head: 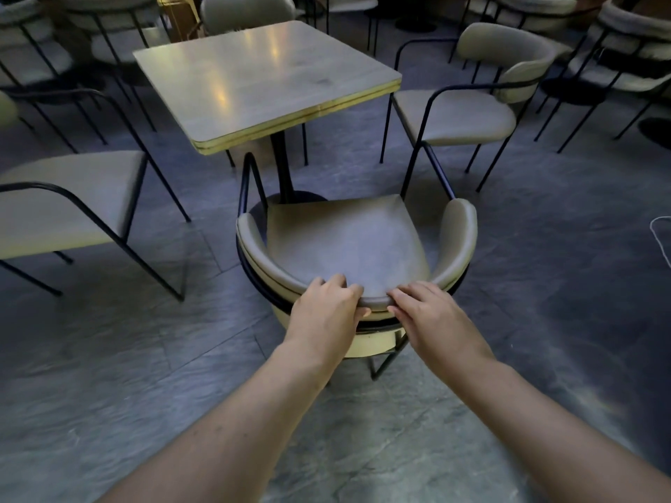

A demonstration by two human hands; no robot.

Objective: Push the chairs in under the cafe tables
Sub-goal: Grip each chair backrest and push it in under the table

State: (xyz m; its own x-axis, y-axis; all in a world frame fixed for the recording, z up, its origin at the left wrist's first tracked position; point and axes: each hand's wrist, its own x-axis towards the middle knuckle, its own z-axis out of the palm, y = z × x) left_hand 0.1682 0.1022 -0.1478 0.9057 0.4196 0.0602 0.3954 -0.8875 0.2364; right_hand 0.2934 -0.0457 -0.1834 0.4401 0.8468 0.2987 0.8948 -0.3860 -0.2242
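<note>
Both hands are on the chair (348, 245) at centre frame. The left hand (326, 314) is wrapped over the top of the curved backrest (377, 301), fingers over the inner face and thumb tucked behind, so that grip is clamped on the padding. The right hand (432, 317) sits just beside it, fingers curled over the same rim; it looks closed on the backrest too, though its thumb is hidden.

Why hold it there? The backrest top is the highest, nearest part, and two hands side by side near the middle should drive the chair straight rather than swinging it.

The chair stands at six o'clock of the worktop (265, 81), seat facing it, not yet tucked in. Its front edge reaches about the pedestal base (290, 197), while the worktop's near corner hangs ahead at eleven o'clock. The chair looks offset a bit to the right of the worktop, so my guess is the push needs a nudge toward eleven, not dead ahead.

Watch the armrest loops (250, 183): they rise at the front and may meet the worktop edge or the pedestal (281, 165).

Other chairs are out as well: one at three o'clock (468, 114), turned side-on, and one at nine o'clock (72, 197), well apart from the worktop. Plenty left to do, by the look of it. The floor (109, 357) is smooth stone tile, so the legs should slide, perhaps noisily.
</note>
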